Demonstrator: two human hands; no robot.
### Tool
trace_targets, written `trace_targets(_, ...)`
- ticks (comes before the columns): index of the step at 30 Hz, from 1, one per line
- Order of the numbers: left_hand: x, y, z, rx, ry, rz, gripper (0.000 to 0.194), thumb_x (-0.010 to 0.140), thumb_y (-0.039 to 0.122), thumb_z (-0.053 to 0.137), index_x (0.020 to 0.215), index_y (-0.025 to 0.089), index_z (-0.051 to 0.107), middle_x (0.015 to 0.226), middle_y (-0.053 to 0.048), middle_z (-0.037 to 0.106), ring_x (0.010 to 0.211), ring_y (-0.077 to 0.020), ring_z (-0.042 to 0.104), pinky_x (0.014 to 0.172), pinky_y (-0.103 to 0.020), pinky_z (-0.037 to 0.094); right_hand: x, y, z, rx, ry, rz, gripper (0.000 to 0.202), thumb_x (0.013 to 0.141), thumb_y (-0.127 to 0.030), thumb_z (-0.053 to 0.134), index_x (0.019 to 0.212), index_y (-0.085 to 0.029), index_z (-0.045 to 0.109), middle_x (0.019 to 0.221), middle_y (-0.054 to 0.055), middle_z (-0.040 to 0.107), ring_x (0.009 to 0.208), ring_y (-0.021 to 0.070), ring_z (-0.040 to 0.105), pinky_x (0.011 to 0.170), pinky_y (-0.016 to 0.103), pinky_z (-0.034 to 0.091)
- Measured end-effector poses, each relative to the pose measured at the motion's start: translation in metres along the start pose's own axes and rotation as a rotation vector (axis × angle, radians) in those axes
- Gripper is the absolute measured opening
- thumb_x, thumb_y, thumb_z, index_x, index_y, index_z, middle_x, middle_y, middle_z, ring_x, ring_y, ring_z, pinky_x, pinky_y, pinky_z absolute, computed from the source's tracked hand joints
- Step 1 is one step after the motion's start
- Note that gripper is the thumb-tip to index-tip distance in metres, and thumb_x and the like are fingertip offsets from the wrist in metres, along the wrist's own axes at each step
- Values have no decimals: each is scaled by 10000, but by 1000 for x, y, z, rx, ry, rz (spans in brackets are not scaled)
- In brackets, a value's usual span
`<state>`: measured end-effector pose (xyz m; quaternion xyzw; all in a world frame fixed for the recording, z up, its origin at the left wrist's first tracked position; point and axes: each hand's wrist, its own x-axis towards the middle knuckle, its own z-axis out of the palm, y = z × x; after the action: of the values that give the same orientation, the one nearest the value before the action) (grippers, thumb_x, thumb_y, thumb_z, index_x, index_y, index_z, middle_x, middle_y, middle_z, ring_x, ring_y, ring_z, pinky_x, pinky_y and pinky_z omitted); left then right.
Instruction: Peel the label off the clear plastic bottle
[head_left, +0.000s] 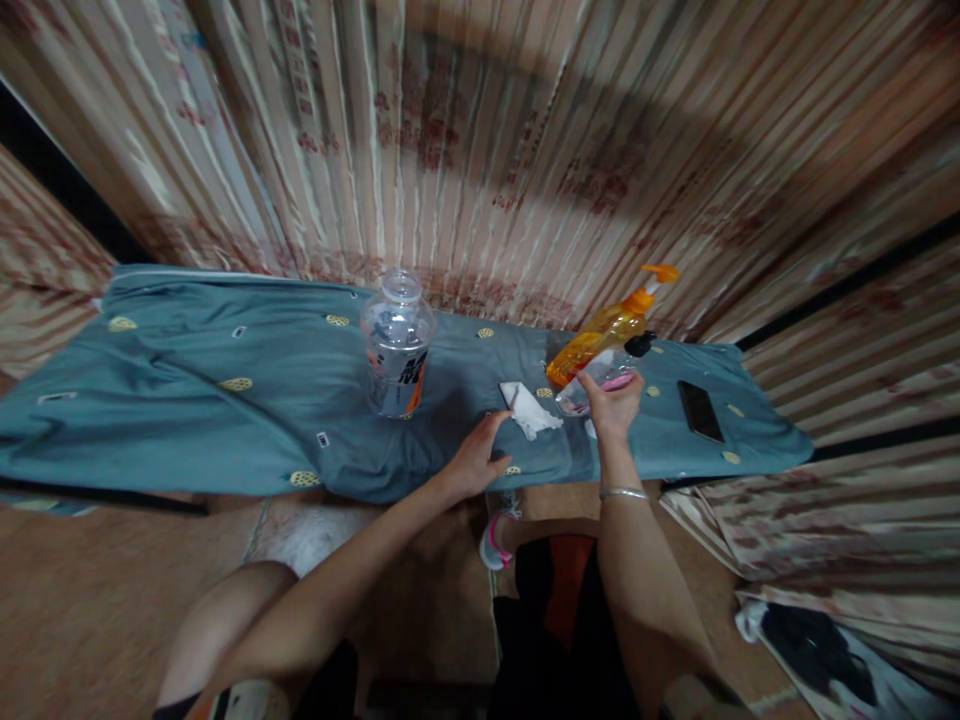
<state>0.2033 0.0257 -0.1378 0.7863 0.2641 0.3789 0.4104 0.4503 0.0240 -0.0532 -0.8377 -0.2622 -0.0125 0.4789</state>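
Note:
My right hand is closed around a small clear bottle with a black top and something pink showing on it. The bottle leans, its top to the upper right. Right behind it tilts an orange pump bottle; whether the two touch, I cannot tell. My left hand rests at the cloth's front edge with thumb and fingers apart, holding nothing. Its fingertips reach the left side of a crumpled white tissue. To the left stands a large clear plastic bottle, upright and without a cap.
A teal patterned cloth covers the long narrow surface. At its right end lies a dark phone. A pleated curtain hangs close behind. Dark bars cross at the right. Below are my legs and a shoe.

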Motion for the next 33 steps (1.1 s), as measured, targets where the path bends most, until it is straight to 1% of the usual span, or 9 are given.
trace_targets(6,-1,5,-9,6,34,15,416,977,390,676,1339,196,610,1386,-123,634,1187,-282,668,989,-517,594,-8,5,-3,-65,-41,-14,1115,647,-590,831,1504,-52,363,1479,301,548,1369,407,564,1144,470,437)
trace_targets(10,-3,5,-20,5,73,14,415,979,391,673,1343,201,609,1398,-124,628,1199,-284,663,1000,-521,588,-6,28,-11,-80,-140,-65,1206,712,-562,808,1599,-27,190,1564,294,483,1454,364,511,1185,431,420)
trace_targets(13,-5,4,-28,1,100,10,422,978,391,674,1349,202,606,1405,-125,624,1209,-288,659,1007,-528,585,-1,50,-23,-275,-298,-70,1107,751,-539,804,1589,-31,288,1561,301,494,1439,370,536,1149,395,457)
trace_targets(16,-9,3,-36,-1,123,5,423,978,392,675,1349,201,606,1404,-125,625,1209,-288,659,1008,-528,584,1,63,-32,-702,-541,-165,760,870,-438,704,1519,-113,476,1429,221,652,1315,323,657,1063,378,524)
trace_targets(18,-11,3,-41,-1,134,-2,419,978,392,674,1346,201,608,1399,-124,627,1203,-285,661,1004,-525,586,0,64,-34,-766,-585,-214,574,884,-342,686,1425,-171,598,1396,164,690,1314,294,662,1070,363,519)
trace_targets(25,-25,17,-68,-27,123,-46,389,981,391,672,1310,189,623,1323,-114,663,1123,-260,690,946,-485,612,-11,42,-41,-959,-635,-226,301,938,-250,632,1188,-132,752,1202,207,773,1156,330,748,948,378,558)
trace_targets(29,-35,32,-99,-20,162,-88,323,988,401,664,1209,165,657,1124,-76,716,919,-196,715,807,-392,633,-21,24,-53,-958,-696,-298,278,953,-384,633,939,-147,777,1034,190,803,1054,340,764,840,359,552)
trace_targets(31,-39,40,-120,-6,217,-105,281,988,424,659,1076,159,685,887,-18,711,711,-144,681,676,-316,606,-31,7,-57,-833,-795,-419,336,956,-465,598,834,-192,752,857,124,799,892,306,771,744,337,538)
trace_targets(33,-40,45,-140,11,305,-120,270,971,462,653,966,198,706,719,25,668,578,-126,638,605,-273,573,-46,-17,-58,-485,-847,-556,368,955,-539,578,933,-216,752,857,77,798,818,262,757,707,313,538)
